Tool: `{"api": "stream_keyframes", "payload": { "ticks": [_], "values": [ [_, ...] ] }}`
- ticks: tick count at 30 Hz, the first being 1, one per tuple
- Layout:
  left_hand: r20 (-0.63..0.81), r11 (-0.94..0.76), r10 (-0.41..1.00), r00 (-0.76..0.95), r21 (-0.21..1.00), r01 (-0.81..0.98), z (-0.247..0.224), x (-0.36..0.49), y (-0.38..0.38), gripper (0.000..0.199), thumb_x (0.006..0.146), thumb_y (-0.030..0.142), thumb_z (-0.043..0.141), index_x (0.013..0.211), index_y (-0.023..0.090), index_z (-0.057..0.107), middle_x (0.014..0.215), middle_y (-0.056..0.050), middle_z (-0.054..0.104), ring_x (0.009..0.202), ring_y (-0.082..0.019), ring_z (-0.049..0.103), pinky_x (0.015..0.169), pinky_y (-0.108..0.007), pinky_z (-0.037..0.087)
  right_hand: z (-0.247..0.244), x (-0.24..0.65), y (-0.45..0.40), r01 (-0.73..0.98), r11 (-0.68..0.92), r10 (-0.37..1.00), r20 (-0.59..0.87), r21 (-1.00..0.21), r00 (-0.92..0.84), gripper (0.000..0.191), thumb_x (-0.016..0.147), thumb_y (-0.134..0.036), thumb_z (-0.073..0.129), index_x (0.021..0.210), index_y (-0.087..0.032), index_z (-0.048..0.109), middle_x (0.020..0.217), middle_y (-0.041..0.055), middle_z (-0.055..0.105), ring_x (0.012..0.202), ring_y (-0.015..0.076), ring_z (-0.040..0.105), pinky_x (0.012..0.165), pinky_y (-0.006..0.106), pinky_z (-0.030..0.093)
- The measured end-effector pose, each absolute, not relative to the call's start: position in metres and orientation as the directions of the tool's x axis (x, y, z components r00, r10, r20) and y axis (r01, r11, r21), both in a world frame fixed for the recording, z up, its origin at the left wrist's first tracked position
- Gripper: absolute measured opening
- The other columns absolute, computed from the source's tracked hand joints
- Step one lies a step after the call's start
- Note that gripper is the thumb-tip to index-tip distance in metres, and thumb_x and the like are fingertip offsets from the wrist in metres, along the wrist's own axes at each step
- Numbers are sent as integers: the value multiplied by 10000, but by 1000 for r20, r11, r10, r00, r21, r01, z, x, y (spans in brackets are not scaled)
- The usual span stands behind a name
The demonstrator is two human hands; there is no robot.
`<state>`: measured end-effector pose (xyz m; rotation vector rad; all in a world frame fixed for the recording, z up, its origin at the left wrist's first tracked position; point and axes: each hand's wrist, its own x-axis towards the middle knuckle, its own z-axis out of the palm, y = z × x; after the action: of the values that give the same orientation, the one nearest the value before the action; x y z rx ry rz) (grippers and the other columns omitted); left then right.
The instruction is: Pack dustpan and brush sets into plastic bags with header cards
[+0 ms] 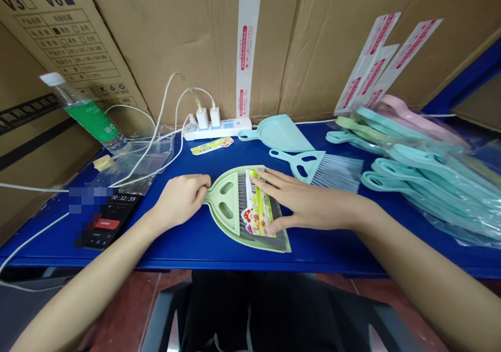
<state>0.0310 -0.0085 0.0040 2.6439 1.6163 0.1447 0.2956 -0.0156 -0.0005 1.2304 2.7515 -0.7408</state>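
Observation:
A green dustpan (253, 244) lies flat near the table's front edge, with a green brush (231, 200) resting in it. My left hand (183, 198) is closed round the handle end at their left. Over the grey bristles lies a yellow-green printed label (259, 211). My right hand (301, 200) rests on the label's right side with its fingers spread, gripping nothing. Behind them are a light blue dustpan (284, 132) and a light blue brush (309, 165).
Bagged brushes and dustpans (426, 185) are piled at the right. A power strip (219, 128), another label (212, 145) and cardboard boxes (195, 38) stand or lie behind. At the left are a bottle (92, 119), a phone (113, 219), cables and clear plastic (144, 159).

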Motion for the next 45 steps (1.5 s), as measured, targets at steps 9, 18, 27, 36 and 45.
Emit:
{"api": "stream_keyframes", "payload": {
  "ticks": [9,18,27,36,45],
  "values": [
    [110,-470,883,457,170,866,3,28,-6,251,864,254,274,804,229,516,757,-26,631,735,-211,600,676,-318,407,7,300,-14,716,506,710,-240,-481,-663,1081,784,-666,623,1583,-140,119,1645,144,33,1490,346,2,1196,509,164],
    [23,-386,911,412,397,833,-3,27,1,326,912,370,314,631,225,394,569,34,445,542,-142,429,576,-268,305,-7,302,3,694,426,868,45,-580,-495,817,920,-601,414,1589,-200,172,1582,147,337,1393,340,406,1143,549,318],
    [123,-382,921,370,479,790,3,17,6,323,911,365,315,622,224,346,581,41,396,542,-124,372,538,-245,316,1,268,-3,188,-182,887,-243,-965,-392,775,986,-328,415,1568,-343,-98,1424,49,580,1192,231,627,1011,463,503],
    [306,-174,934,186,-68,982,7,12,5,391,867,101,315,1052,153,655,1099,-169,648,1045,-312,598,859,-420,462,-4,259,0,-86,-305,922,-272,-948,-274,857,886,-97,531,1567,-404,111,1499,-3,500,1172,198,641,984,377,541],
    [119,49,993,-8,-348,936,10,7,3,442,791,18,344,1034,43,713,995,-250,701,1007,-346,665,823,-430,474,2,269,10,-89,-247,964,-235,-965,-127,758,895,-99,514,1550,-364,238,1400,19,600,1088,185,686,922,353,579]
  ]
}}
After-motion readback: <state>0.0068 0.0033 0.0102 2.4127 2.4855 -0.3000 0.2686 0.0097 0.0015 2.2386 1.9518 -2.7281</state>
